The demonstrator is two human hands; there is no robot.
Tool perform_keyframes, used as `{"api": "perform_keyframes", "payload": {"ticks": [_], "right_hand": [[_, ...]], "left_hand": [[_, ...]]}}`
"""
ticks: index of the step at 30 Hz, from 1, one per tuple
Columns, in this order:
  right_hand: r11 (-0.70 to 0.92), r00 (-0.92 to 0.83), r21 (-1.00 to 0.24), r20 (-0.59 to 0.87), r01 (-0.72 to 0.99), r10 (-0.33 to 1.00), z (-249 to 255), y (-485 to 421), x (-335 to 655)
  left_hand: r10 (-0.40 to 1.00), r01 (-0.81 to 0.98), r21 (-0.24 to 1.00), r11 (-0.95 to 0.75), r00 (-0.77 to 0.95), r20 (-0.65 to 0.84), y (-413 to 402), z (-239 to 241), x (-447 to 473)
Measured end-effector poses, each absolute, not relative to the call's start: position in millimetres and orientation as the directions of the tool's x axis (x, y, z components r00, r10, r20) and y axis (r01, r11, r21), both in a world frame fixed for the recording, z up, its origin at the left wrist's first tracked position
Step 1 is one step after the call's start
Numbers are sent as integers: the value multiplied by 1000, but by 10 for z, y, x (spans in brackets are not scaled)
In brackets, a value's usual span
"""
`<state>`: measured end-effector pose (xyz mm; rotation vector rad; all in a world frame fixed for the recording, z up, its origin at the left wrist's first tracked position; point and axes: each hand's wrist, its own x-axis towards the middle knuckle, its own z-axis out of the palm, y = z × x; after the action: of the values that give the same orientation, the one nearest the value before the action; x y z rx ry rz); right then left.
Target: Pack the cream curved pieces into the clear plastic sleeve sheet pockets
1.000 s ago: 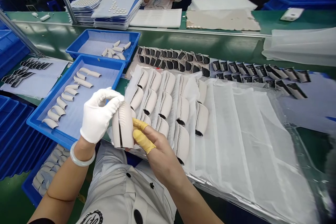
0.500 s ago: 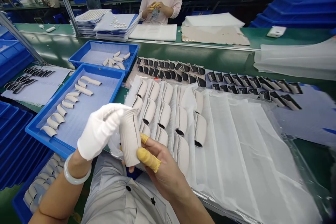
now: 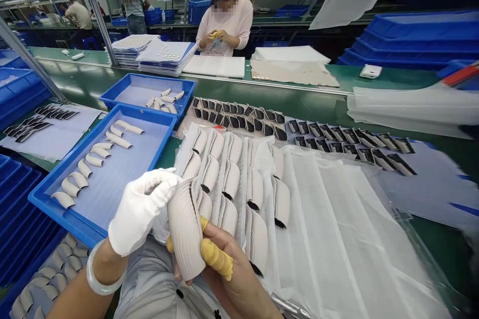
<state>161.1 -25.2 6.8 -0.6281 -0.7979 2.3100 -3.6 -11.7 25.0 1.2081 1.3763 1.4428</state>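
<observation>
Above the grey trousers, a ribbed beige piece is held between two hands, its upper end tilted slightly left. The white-gloved left hand has its thumb and fingertips pressed together at that end; the right hand, wearing yellow finger covers, clasps the lower part, thumb along its right side. Just beside it, similar curved pieces lie in rows on white wrapping. To the left, a blue tray contains smaller curved pieces.
</observation>
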Motion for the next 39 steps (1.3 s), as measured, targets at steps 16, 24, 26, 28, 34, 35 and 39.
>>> {"api": "perform_keyframes", "payload": {"ticks": [16,24,26,28,34,35,39], "right_hand": [[-716,-768,-368,-9,-593,640,-125,-322,1538],[-781,-790,-176,-24,-599,612,-126,-309,1481],[-801,-801,-125,-66,-586,596,-112,-311,1467],[-816,-809,-63,-104,-575,578,-93,-317,1451],[-813,-811,65,-145,-579,567,-25,-339,1412],[-811,-808,59,-152,-582,569,-20,-341,1409],[-793,-782,-11,-155,-610,604,-39,-346,1396]], "left_hand": [[966,252,943,-219,-79,245,-206,371,-38],[996,531,843,81,-66,-54,-193,533,18],[987,510,850,132,-144,-67,-161,528,37],[973,476,861,178,-218,-81,-124,506,48],[963,447,875,185,-260,-70,-73,445,41],[964,443,878,182,-256,-70,-74,441,35],[978,414,899,142,-201,-62,-86,426,-1]]}}
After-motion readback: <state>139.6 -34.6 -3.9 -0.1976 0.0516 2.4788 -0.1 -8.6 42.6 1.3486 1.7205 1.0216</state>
